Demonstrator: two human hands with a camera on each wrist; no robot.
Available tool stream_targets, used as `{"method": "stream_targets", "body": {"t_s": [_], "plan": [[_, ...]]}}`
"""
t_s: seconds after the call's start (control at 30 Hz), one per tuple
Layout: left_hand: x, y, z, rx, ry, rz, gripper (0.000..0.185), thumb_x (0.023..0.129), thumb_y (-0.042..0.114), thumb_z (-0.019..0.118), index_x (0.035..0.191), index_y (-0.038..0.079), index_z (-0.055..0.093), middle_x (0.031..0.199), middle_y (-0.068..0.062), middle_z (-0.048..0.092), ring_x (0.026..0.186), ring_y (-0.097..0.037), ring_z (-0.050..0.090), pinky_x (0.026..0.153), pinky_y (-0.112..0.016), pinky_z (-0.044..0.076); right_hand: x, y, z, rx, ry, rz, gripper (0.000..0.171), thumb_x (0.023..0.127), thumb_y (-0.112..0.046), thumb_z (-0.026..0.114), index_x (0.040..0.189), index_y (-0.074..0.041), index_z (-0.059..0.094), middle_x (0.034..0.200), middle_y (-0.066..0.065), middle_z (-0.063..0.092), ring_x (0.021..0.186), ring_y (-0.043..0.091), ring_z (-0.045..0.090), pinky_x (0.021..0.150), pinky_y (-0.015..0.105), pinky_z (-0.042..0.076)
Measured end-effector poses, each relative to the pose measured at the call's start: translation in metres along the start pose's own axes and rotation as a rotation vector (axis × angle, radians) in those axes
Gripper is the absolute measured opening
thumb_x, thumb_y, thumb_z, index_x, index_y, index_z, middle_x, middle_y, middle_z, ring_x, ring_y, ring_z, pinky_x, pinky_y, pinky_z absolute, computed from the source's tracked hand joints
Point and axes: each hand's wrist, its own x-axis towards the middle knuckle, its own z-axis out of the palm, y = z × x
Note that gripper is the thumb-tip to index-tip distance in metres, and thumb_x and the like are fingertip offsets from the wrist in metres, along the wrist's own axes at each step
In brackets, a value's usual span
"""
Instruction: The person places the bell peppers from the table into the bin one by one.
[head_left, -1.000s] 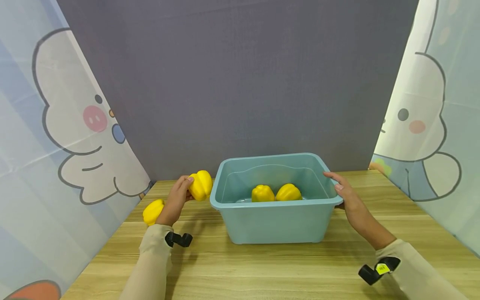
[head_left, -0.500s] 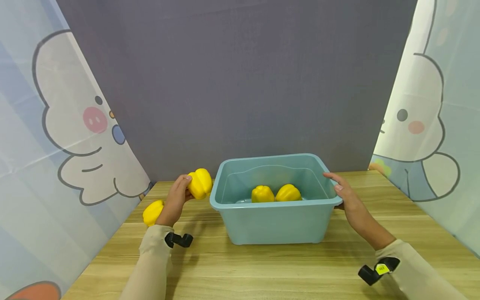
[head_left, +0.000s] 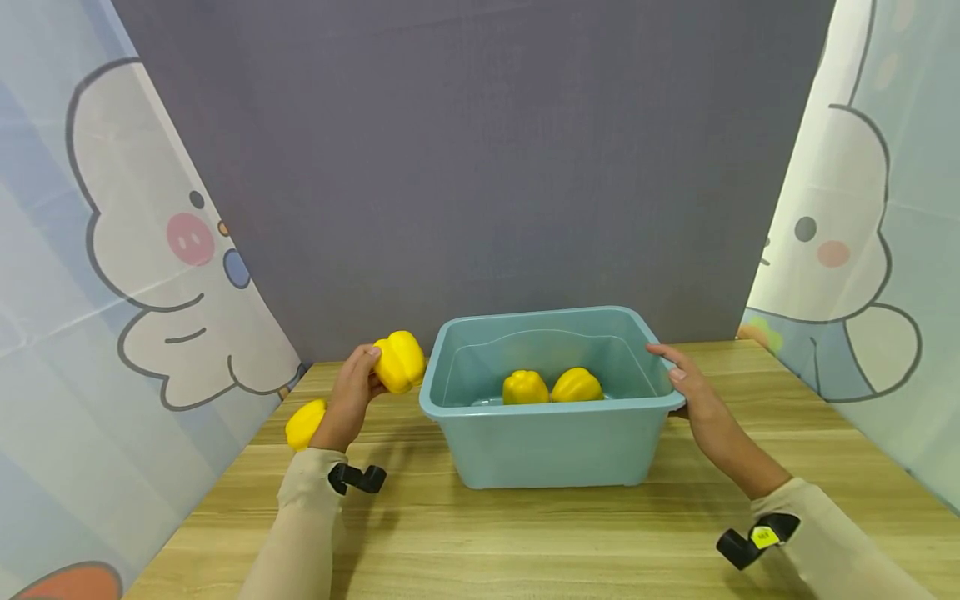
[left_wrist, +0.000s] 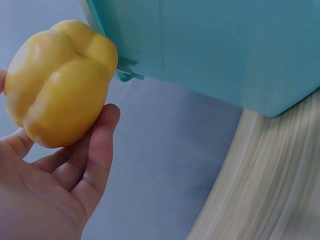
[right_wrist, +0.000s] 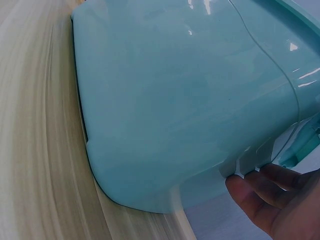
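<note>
From the head view, my left hand (head_left: 351, 398) has its grip clamped around a yellow pepper (head_left: 400, 361), left of centre, just beside the left rim of the teal tub (head_left: 551, 446) on the table (head_left: 525, 542). My right hand (head_left: 693, 390) holds the tub's right rim. Two peppers (head_left: 552, 386) lie inside; a spare pepper (head_left: 305, 422) sits lower left.

The left wrist view shows the held pepper upper left, cupped by my fingers (left_wrist: 97, 155), close to the tub's corner.

The right wrist view, lower right, shows my fingers (right_wrist: 262, 200) curled under the rim.
</note>
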Motion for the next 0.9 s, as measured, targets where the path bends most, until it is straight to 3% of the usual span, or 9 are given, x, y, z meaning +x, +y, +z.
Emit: {"method": "stream_targets", "body": {"t_s": [0.43,0.9], "plan": [[0.0,0.006,0.003,-0.016,0.01,0.026,0.038,0.107,0.043,0.045,0.115,0.006,0.049,0.106,-0.013,0.057,0.089,-0.021,0.066,0.083,-0.033,0.054,0.0,-0.001,0.0,-0.003,-0.001,0.01,0.052,0.109,-0.034,0.021,0.153,-0.009,0.029,0.148,0.021,0.031,0.108,0.022,0.053,0.075,0.034,0.051],[-0.004,0.025,-0.004,-0.028,-0.013,0.092,0.04,0.108,0.042,0.043,0.124,0.005,0.049,0.115,-0.011,0.058,0.097,-0.02,0.066,0.084,-0.03,0.054,0.001,0.0,0.0,-0.003,0.0,0.002,0.053,0.108,-0.035,0.021,0.153,-0.009,0.029,0.146,0.021,0.032,0.107,0.019,0.054,0.075,0.035,0.051]]}}
